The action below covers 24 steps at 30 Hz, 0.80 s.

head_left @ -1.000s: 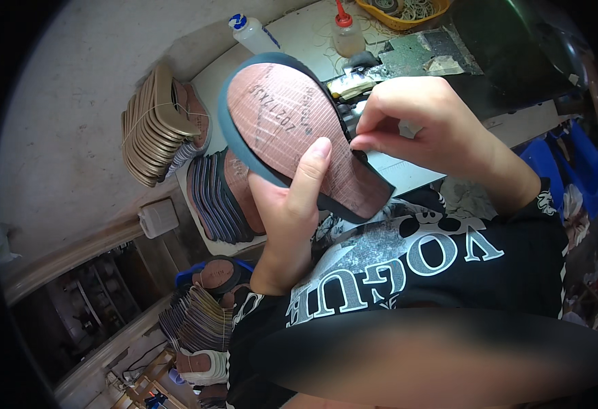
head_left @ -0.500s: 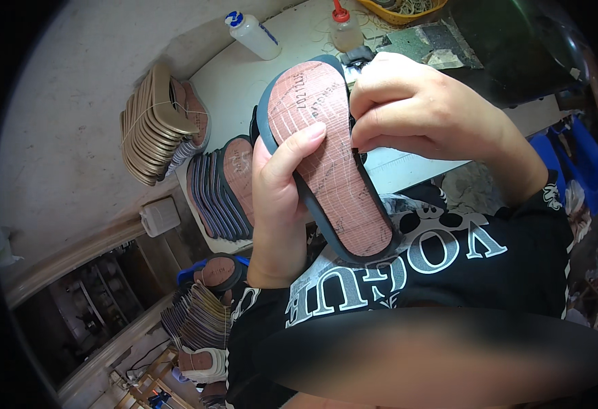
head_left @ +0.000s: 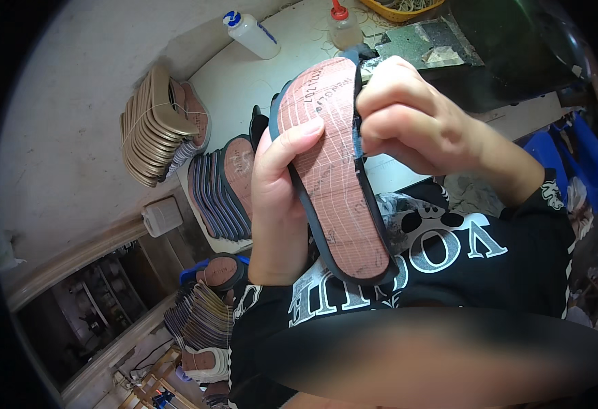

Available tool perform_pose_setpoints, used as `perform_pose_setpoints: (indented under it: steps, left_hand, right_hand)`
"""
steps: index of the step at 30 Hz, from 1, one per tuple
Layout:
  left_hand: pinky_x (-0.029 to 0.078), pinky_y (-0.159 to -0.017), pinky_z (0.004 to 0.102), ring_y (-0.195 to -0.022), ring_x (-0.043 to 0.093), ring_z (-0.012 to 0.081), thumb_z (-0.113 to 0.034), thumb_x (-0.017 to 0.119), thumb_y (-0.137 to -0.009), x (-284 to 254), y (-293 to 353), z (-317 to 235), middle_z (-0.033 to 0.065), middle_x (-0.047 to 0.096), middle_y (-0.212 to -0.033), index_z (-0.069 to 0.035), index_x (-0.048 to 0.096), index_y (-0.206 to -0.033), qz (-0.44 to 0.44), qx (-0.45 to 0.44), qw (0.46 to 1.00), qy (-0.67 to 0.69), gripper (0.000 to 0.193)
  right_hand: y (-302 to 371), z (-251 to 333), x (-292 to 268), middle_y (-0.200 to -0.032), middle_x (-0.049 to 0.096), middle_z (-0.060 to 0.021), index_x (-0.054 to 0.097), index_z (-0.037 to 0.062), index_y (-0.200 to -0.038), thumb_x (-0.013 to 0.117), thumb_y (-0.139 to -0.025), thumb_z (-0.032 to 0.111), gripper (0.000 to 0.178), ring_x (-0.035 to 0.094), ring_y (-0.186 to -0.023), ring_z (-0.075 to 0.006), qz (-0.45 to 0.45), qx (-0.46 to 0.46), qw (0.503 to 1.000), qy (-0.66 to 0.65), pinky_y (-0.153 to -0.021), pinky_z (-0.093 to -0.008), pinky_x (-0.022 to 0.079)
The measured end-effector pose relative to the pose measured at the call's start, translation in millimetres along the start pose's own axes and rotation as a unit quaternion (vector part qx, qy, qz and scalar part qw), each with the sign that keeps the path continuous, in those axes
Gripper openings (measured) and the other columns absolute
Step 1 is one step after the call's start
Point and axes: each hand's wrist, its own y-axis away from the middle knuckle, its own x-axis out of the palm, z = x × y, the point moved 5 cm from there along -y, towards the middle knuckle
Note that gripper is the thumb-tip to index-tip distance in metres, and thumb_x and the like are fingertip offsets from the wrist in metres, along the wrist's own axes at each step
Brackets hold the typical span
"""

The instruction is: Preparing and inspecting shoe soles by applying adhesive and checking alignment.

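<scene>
My left hand point(head_left: 280, 167) grips a shoe insole point(head_left: 336, 184) from its left side, thumb pressed flat on the board. The insole has a reddish-brown face with thin pale lines and a dark wrapped rim, its wide end pointing away from me. At the far right edge of it, the fingers of my right hand point(head_left: 418, 116) are curled in and closed against the dark rim. Whatever they pinch is hidden. Dark material sticks out beyond the rim, left of the insole and past its wide end.
On the pale table point(head_left: 227, 88) stand a white bottle point(head_left: 255, 37) and a red-capped clear bottle point(head_left: 345, 28). Bundled tan insoles point(head_left: 150, 129) and dark-edged insoles point(head_left: 220, 194) stand at the left. A yellow basket point(head_left: 402, 12) and a green board point(head_left: 425, 51) lie at the back.
The insole has shifted slightly right and turned, showing more of its right rim. My right hand has moved a little down and right along that edge.
</scene>
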Motion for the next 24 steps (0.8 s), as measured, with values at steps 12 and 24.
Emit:
perform_pose_setpoints:
  steps: [12, 24]
  left_hand:
    - [0.049, -0.088, 0.0307, -0.099, 0.063, 0.0187, -0.006, 0.057, -0.085, 2.6, -1.4, -6.1, 0.0125, 0.062, -0.111, 0.007, 0.047, -0.128, -0.061, 0.136, 0.988, -0.036, 0.046]
    - [0.046, -0.089, 0.0285, -0.099, 0.06, 0.0153, -0.005, 0.063, -0.089, 1.6, 2.0, -0.7, 0.01, 0.06, -0.111, 0.004, 0.048, -0.123, -0.09, 0.247, 0.951, -0.16, 0.038]
  right_hand:
    - [22.9, -5.5, 8.8, -0.098, 0.052, -0.0095, 0.059, 0.0069, -0.091, 0.072, -0.08, 0.011, 0.017, 0.055, -0.087, -0.0239, -0.121, 0.05, 0.991, 0.007, -0.075, -0.0312, 0.045]
    - [35.3, -25.3, 24.7, -0.084, 0.067, -0.0105, 0.066, -0.0025, -0.093, 0.068, -0.085, 0.009, 0.014, 0.064, -0.075, -0.0167, -0.133, 0.316, 0.927, -0.153, -0.069, -0.0271, 0.05]
